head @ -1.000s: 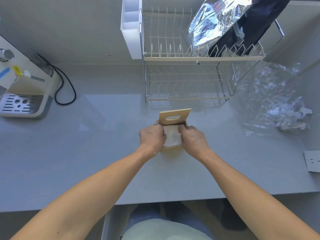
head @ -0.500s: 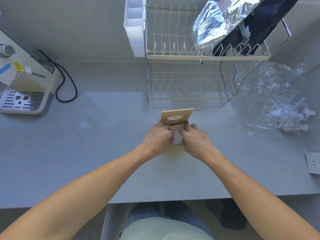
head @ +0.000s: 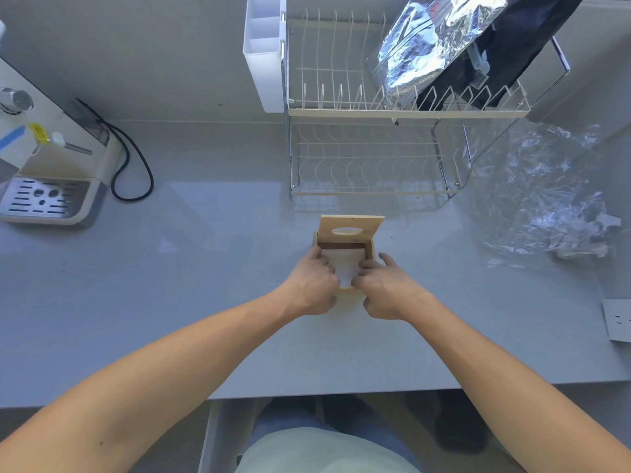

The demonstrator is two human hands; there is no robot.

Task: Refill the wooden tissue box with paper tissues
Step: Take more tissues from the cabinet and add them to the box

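Gray counter (head: 205, 302) lies bare around both hands. Left hand (head: 312, 285) and right hand (head: 386, 290) press one white tissue stack (head: 345, 266) into one wooden box (head: 370, 249), its lid (head: 351, 228) standing open behind the fingers.

A home kitchen is indicated. A plain grey countertop (head: 170, 302) is seen against a grey wall. At the far side, right of centre, a two-tier wire dish rack (head: 375, 110) is placed, with a white cutlery holder (head: 264, 63) hung on its left end. At the far left, a coffee machine (head: 44, 172) with a slotted drip tray and a looped black power cord (head: 131, 172) is found.
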